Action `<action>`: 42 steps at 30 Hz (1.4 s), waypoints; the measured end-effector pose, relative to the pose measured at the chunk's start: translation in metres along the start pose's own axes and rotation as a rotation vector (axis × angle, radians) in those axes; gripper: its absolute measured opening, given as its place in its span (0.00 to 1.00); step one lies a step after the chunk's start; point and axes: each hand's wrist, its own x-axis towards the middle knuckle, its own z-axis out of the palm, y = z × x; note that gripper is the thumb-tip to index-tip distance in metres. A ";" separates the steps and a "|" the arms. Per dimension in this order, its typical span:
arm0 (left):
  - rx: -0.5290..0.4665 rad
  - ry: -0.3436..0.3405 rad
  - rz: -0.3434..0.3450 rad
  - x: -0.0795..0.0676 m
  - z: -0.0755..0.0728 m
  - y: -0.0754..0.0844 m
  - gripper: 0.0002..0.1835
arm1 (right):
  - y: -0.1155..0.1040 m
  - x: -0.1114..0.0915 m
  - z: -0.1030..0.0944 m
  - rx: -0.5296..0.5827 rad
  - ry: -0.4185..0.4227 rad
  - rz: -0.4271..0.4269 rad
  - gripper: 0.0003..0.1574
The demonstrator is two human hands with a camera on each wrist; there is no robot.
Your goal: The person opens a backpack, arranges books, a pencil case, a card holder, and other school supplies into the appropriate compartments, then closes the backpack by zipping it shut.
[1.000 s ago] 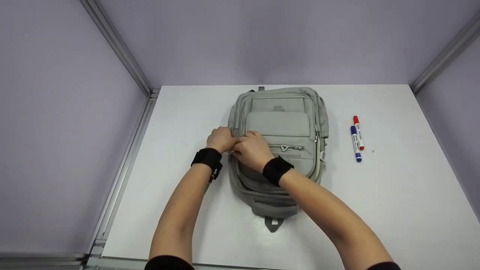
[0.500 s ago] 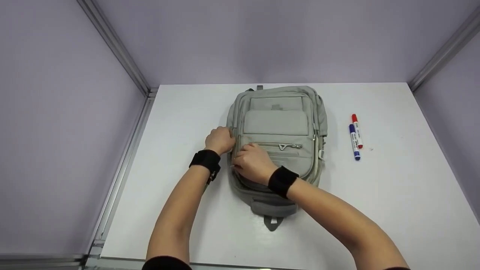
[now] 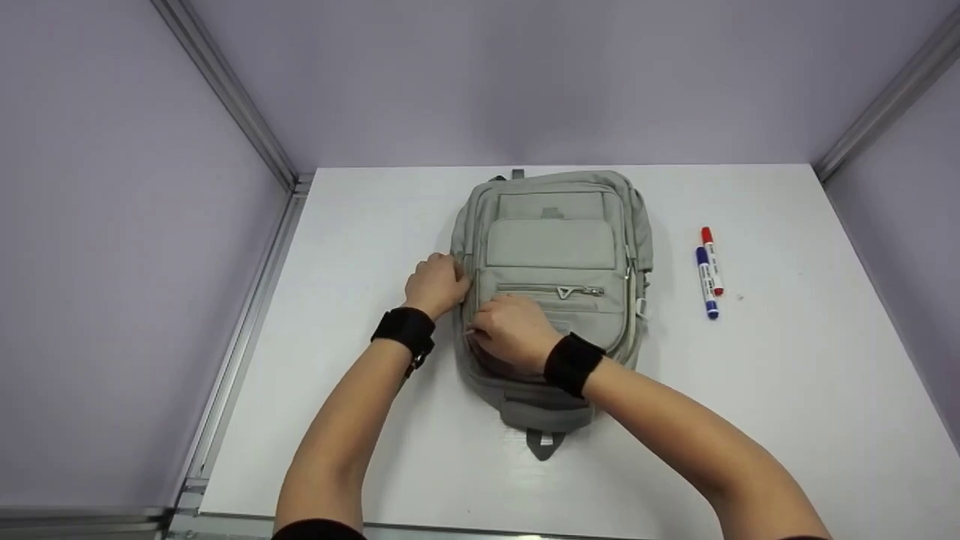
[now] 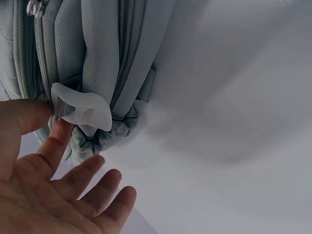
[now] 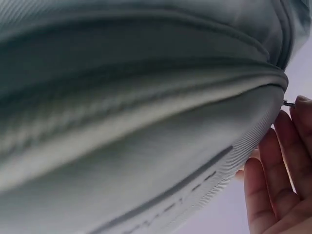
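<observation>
A grey-green backpack [image 3: 551, 244] lies front side up on the white table, its top handle [image 3: 546, 414] toward me. At its left side my left hand [image 3: 436, 285] pinches the fabric edge beside a zipper between thumb and index finger; the other fingers spread loosely in the left wrist view. A white tab [image 4: 87, 111] hangs right by that pinch. My right hand [image 3: 517, 334] is on the lower left of the front. In the right wrist view its thumb and index finger hold a small metal zipper pull [image 5: 289, 104] at the seam's end.
A red marker [image 3: 713, 262] and a blue marker [image 3: 706, 283] lie side by side to the right of the backpack. Grey panels [image 3: 480, 82] stand around the white table [image 3: 795, 360]. A triangular pull [image 3: 565, 292] sits on the front pocket zipper.
My right hand has come from beside my left hand toward the handle end, along the backpack's left edge. The left hand keeps its place at the side. The markers lie unmoved.
</observation>
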 end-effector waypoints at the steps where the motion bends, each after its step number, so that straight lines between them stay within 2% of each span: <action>1: -0.009 0.003 0.002 -0.003 -0.001 -0.002 0.11 | 0.001 0.002 0.000 0.018 -0.002 0.021 0.07; 4: -0.047 -0.023 0.032 -0.016 -0.006 -0.008 0.13 | 0.003 0.007 -0.001 0.063 -0.014 0.082 0.06; 7: -0.068 -0.101 0.086 -0.031 -0.011 -0.015 0.15 | 0.005 0.011 -0.003 0.111 -0.030 0.134 0.03; 10: -0.060 -0.182 0.132 -0.046 -0.010 -0.020 0.18 | 0.005 0.013 -0.005 0.136 -0.047 0.162 0.03; 12: -0.031 -0.197 0.149 -0.053 -0.006 -0.022 0.19 | 0.004 0.014 -0.006 0.138 -0.052 0.162 0.04; 14: -0.004 -0.181 0.158 -0.057 0.001 -0.021 0.20 | 0.004 0.014 -0.007 0.127 -0.052 0.157 0.04; 17: 0.058 -0.113 0.174 -0.060 0.013 -0.017 0.22 | 0.004 0.013 -0.006 0.102 -0.037 0.132 0.03; 20: 0.125 -0.019 0.197 -0.060 0.025 -0.014 0.29 | 0.003 0.011 -0.003 0.078 -0.029 0.111 0.04; 24: 0.177 0.040 0.206 -0.062 0.035 -0.014 0.35 | 0.001 0.008 0.000 0.074 -0.043 0.086 0.05; 28: 0.112 -0.012 0.206 -0.063 0.032 -0.016 0.23 | -0.001 0.007 0.000 0.085 -0.052 0.056 0.04; 31: -0.001 -0.110 0.206 -0.061 0.023 -0.018 0.13 | -0.001 0.005 -0.001 0.081 -0.057 0.041 0.03; 33: -0.063 -0.168 0.207 -0.059 0.019 -0.020 0.14 | 0.000 0.005 -0.002 0.077 -0.064 0.036 0.02; 35: -0.110 -0.196 0.186 -0.056 0.017 -0.021 0.17 | 0.001 0.004 -0.002 0.075 -0.067 0.031 0.02; 39: -0.128 -0.152 0.131 -0.054 0.019 -0.017 0.23 | 0.000 0.001 -0.001 0.068 -0.068 0.010 0.03; 42: -0.129 -0.104 0.112 -0.053 0.020 -0.012 0.19 | -0.003 -0.001 0.000 0.045 -0.073 -0.020 0.03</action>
